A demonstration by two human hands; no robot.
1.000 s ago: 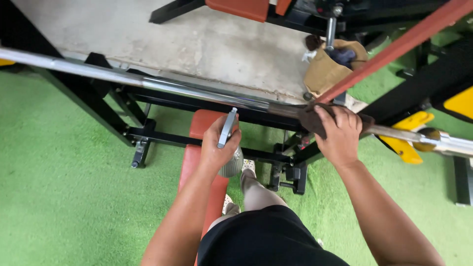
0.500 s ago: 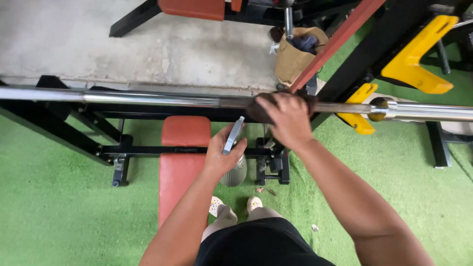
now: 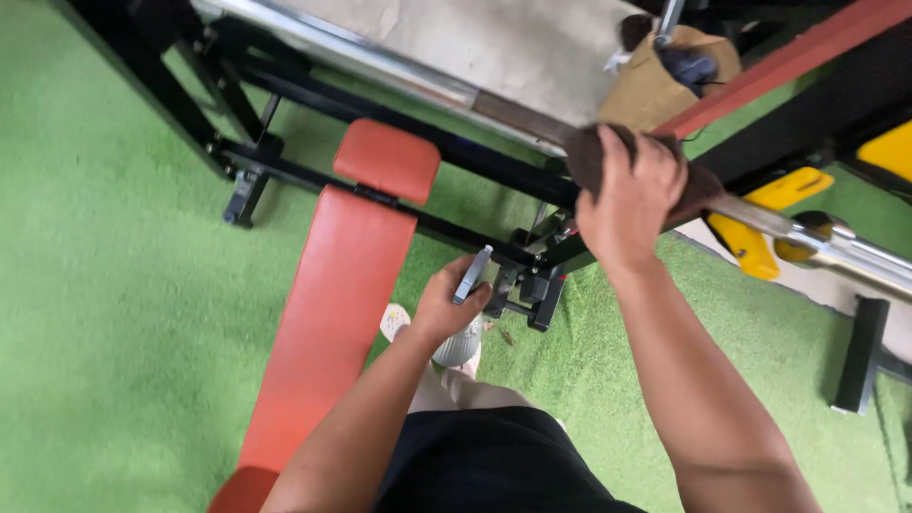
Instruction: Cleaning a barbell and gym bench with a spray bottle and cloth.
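Observation:
A steel barbell (image 3: 380, 65) lies across a black rack above a red padded bench (image 3: 332, 285). My right hand (image 3: 629, 198) presses a dark brown cloth (image 3: 587, 157) around the bar, near the yellow rack hook (image 3: 760, 223). Lower down, my left hand (image 3: 446, 306) is shut on a clear spray bottle (image 3: 463, 344) with a grey trigger head, held over the green turf beside the bench. My legs and pale shoes show below it.
A brown paper bag (image 3: 655, 81) with dark items stands on the concrete floor (image 3: 513, 43) behind the bar. A red slanted beam (image 3: 798, 57) and black rack frame (image 3: 237, 142) cross the view. Green turf (image 3: 104, 285) spreads left and right.
The view swung and tilted; the bar now runs diagonally. My right hand with the cloth slid along the bar toward the yellow hook. My left hand dropped lower with the bottle.

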